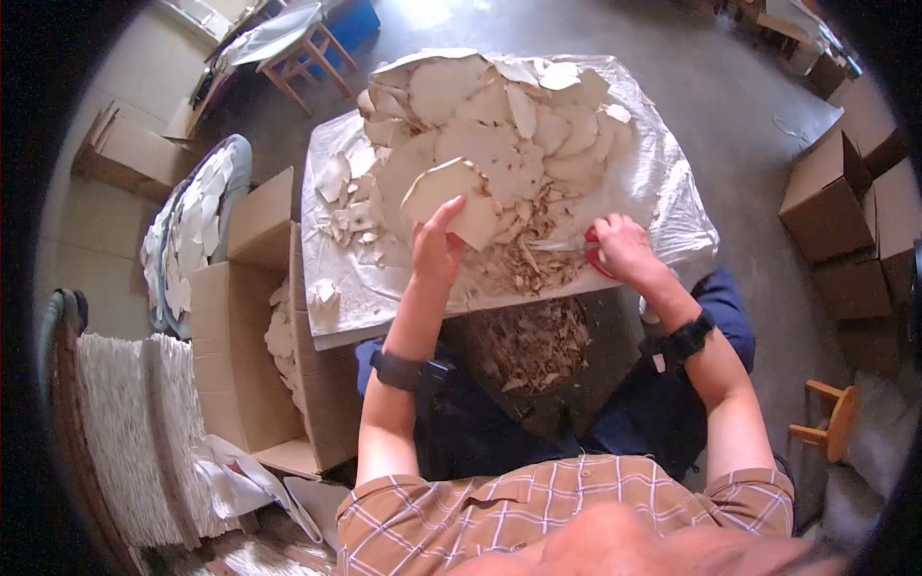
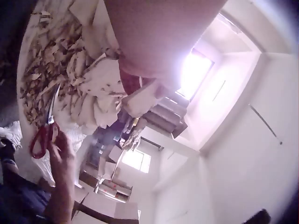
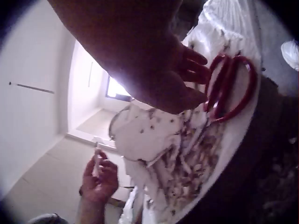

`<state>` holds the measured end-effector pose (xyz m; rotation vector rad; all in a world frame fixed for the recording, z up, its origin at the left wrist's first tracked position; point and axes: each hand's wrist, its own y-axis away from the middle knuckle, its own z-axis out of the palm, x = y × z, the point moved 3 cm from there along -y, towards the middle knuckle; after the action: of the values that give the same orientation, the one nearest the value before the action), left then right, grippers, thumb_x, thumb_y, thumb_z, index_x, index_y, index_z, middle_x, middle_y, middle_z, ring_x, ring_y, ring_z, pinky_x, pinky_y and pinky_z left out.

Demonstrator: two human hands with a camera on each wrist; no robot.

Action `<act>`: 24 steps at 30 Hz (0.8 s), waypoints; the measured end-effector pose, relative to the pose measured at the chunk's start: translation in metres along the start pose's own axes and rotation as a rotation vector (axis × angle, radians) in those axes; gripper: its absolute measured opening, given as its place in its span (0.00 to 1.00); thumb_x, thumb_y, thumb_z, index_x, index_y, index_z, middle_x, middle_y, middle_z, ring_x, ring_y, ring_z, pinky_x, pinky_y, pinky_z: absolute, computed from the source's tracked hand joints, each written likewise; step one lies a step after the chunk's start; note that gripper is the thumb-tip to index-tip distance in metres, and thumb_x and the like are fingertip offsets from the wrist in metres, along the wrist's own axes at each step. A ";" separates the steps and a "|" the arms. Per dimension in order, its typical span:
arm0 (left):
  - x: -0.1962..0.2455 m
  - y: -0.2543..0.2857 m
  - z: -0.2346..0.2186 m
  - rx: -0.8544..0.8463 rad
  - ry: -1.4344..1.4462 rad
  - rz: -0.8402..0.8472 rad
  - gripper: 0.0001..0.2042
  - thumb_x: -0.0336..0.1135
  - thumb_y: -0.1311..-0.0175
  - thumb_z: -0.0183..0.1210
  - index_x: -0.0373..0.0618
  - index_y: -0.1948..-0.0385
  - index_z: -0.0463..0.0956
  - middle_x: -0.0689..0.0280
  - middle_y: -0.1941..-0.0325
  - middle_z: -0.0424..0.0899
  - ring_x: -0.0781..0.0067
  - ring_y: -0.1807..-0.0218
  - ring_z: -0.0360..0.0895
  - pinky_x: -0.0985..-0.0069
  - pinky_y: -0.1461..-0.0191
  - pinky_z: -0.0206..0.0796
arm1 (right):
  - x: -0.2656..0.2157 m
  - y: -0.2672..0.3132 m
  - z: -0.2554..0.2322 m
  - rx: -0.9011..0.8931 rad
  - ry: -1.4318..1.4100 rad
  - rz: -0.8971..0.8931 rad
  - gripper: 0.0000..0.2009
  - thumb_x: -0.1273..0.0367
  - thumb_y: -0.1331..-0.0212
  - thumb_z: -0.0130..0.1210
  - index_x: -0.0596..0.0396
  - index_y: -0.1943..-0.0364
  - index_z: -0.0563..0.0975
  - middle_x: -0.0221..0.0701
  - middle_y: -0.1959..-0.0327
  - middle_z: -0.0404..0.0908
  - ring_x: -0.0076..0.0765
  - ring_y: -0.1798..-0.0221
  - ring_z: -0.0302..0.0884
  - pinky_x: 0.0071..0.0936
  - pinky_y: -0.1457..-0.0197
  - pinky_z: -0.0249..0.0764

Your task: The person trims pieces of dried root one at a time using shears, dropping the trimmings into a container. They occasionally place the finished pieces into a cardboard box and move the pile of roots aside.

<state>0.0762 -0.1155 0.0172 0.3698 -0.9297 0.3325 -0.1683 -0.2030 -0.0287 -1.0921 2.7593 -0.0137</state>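
Note:
My left hand [image 1: 437, 248] holds up a flat, pale, stiff-looking sheet [image 1: 445, 192] with a ragged brown edge, thumb across its face, above the near part of a heap. Across from it, my right hand [image 1: 624, 248] grips red-handled scissors [image 1: 594, 255] at the table's near right. In the right wrist view its thumb and fingertips are at one loop of the scissors [image 3: 228, 84]; the other loop stands free. Their bare blades point towards the brown and pale scraps [image 1: 526, 264] in the left wrist view. A large heap of similar pale sheets [image 1: 480, 106] lies behind.
White plastic [image 1: 663, 182] covers the table. Below its near edge, between my knees, is a container of scraps [image 1: 538, 350]. An open cardboard box [image 1: 226, 355] stands at left, near a round tray of pale pieces [image 1: 206, 230]. Boxes [image 1: 826, 192] and a small wooden stool [image 1: 840, 422] are at right.

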 end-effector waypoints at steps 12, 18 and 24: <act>0.016 0.002 -0.013 0.159 0.055 0.034 0.15 0.31 0.46 0.55 0.41 0.56 0.68 0.63 0.60 0.76 0.67 0.59 0.76 0.70 0.57 0.70 | 0.011 0.020 0.005 0.201 -0.054 -0.225 0.16 0.63 0.58 0.59 0.50 0.62 0.73 0.39 0.63 0.72 0.46 0.59 0.70 0.37 0.57 0.69; 0.014 -0.002 -0.018 0.196 0.065 0.002 0.14 0.30 0.48 0.58 0.42 0.58 0.70 0.64 0.61 0.75 0.71 0.61 0.75 0.73 0.62 0.71 | 0.009 0.021 -0.018 -0.102 -0.025 -0.080 0.12 0.68 0.57 0.56 0.54 0.68 0.71 0.41 0.70 0.74 0.49 0.67 0.73 0.39 0.65 0.70; 0.002 0.005 0.001 0.175 0.013 0.051 0.15 0.31 0.48 0.59 0.44 0.57 0.69 0.66 0.61 0.75 0.73 0.61 0.75 0.75 0.64 0.71 | -0.011 0.031 -0.043 0.177 -0.446 -0.082 0.12 0.70 0.52 0.50 0.57 0.61 0.68 0.47 0.66 0.73 0.54 0.65 0.73 0.40 0.64 0.70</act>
<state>0.0742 -0.1115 0.0201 0.5036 -0.9007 0.4645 -0.1886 -0.1756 0.0130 -1.0158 2.2714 -0.0220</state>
